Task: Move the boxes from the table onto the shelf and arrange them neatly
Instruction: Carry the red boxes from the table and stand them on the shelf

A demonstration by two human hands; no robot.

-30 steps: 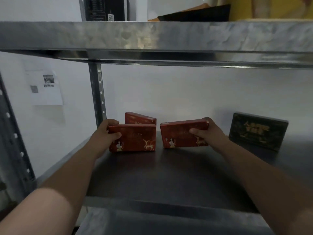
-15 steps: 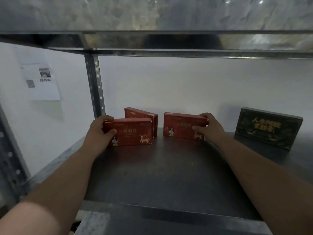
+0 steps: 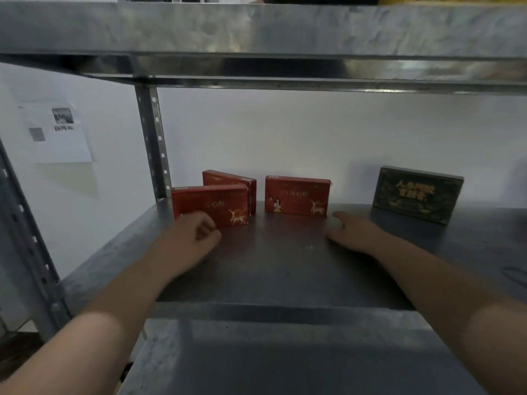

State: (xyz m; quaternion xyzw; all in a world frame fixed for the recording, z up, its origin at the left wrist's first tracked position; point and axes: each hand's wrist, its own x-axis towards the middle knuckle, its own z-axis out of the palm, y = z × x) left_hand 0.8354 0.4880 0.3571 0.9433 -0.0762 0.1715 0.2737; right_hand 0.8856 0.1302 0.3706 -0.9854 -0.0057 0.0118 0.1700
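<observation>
A white painted wall point(image 3: 285, 132) backs a shelf point(image 3: 285, 266) of dull grey sheet metal, its surface mottled and faintly reflective.

Three flat rectangular red cardboard boxes, printed with a pale deer and a small figure, stand upright on their long edges at the back left. The front red box point(image 3: 216, 203) is nearest the corner post. The rear red box point(image 3: 228, 179) is angled behind it, showing above and to its right. The right red box point(image 3: 296, 195) stands apart from both, facing forward.

The left hand point(image 3: 191, 240) lies just in front of the front red box with its fingers loosely curled and nothing in them. Its knuckles cover the box's lower left corner, and contact cannot be judged. The right hand point(image 3: 353, 232) is spread flat and low over the shelf, fingers straight, just beside the right red box's lower right corner and holding nothing. Half a second ago each hand gripped its box by the outer end; both have since let go and drawn back, while the boxes remain standing.

Well to the right stands a dark box point(image 3: 416, 193) with gold lettering. Above runs an upper shelf point(image 3: 256, 29) of galvanised steel on a perforated post point(image 3: 154, 143). A printed paper sheet point(image 3: 57, 132) is stuck to the wall at the left.
</observation>
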